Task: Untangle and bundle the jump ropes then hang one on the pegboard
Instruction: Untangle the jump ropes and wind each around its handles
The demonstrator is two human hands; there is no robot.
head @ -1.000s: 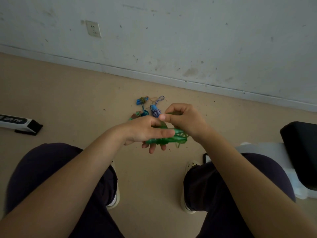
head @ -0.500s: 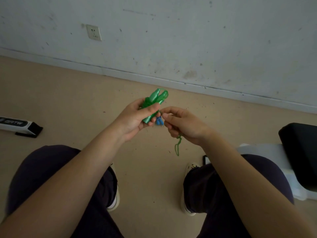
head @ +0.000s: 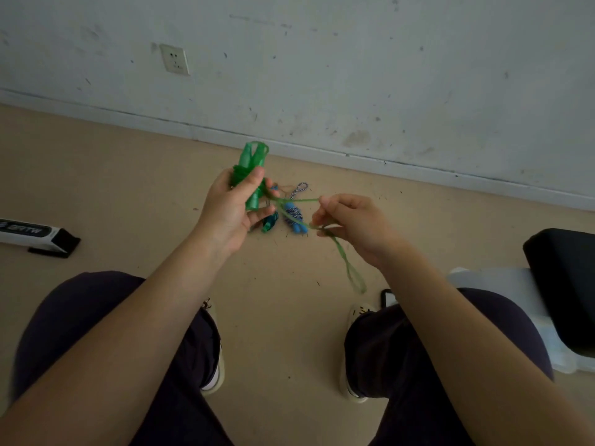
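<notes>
My left hand (head: 230,209) grips the green jump rope's two handles (head: 252,169) upright, with coils of cord wound round them. The green cord (head: 297,201) runs from the handles to my right hand (head: 352,222), which pinches it between fingers and thumb; a loop of cord (head: 349,270) hangs below that hand. On the floor beyond my hands lie a blue jump rope (head: 294,214) with a blue-and-white braided cord and a teal handle (head: 269,223), partly hidden by my left hand. No pegboard is in view.
I sit with both knees and shoes (head: 354,317) in view on a beige floor. A white and black box (head: 35,235) lies at the left. A black cushion (head: 566,284) on a white seat (head: 502,281) stands at the right. A wall with a socket (head: 174,58) is ahead.
My hands have moved apart. The right hand has drawn the green cord out to the right from the handles, which the left hand now holds more upright. The ropes on the floor show again.
</notes>
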